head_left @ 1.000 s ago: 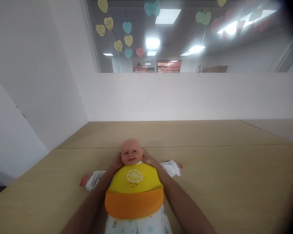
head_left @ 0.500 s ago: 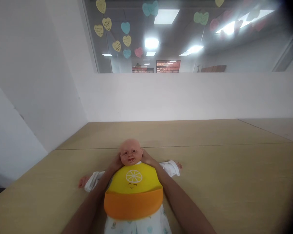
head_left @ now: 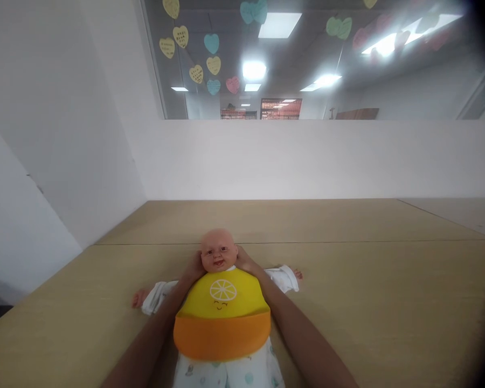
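Observation:
A baby doll point(head_left: 218, 252) in white patterned clothes lies on its back on the wooden table point(head_left: 388, 302), arms spread. A yellow bib with an orange pocket and a lemon print point(head_left: 223, 315) covers its chest. My left hand point(head_left: 193, 268) is tucked against the left side of the doll's neck, and my right hand point(head_left: 246, 262) presses against the right side. The fingers of both hands reach behind the head and neck and are hidden there, so what they grip cannot be seen.
A white wall point(head_left: 307, 159) runs along the table's far edge, and another white wall stands at the left. Above is a window with coloured heart-shaped notes point(head_left: 205, 54). A seam crosses the tabletop behind the doll's head.
Nothing has changed apart from a slight shift of the view; both hands stay at the doll's neck.

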Tool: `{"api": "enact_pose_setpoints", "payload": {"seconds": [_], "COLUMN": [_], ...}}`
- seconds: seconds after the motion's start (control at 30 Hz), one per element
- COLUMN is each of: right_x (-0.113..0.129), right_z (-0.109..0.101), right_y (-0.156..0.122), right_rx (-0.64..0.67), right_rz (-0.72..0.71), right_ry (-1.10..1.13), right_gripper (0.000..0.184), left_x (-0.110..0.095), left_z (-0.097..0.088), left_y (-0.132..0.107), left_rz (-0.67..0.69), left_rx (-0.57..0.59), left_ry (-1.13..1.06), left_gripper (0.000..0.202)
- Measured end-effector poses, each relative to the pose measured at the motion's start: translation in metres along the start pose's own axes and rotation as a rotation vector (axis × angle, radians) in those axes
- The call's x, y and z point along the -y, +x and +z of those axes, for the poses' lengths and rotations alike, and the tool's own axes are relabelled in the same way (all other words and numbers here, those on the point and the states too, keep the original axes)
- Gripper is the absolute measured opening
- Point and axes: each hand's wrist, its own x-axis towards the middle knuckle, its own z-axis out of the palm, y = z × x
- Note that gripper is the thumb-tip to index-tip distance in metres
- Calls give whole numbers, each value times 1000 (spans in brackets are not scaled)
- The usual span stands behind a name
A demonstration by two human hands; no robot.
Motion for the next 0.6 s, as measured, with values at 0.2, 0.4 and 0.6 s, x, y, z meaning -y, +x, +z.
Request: {"api": "enact_pose_setpoints", "payload": {"seconds": [0.2, 0.4, 0.6], "right_x": [10, 12, 19], "right_z": [0, 1, -1], "right_y": [-5, -5, -8], "right_rx": [14, -17, 3], "right_rz": [-26, -32, -27], "right_ry": [8, -7, -33], "right_gripper": [57, 54, 53], "left_x": [6, 13, 11], "left_z": [-5, -5, -6], "left_y": [4, 9, 3], "left_rz": [-8, -7, 60], "left_rx": [-39, -71, -58], "left_ry": [84, 114, 302], "left_gripper": [36, 44, 25]}}
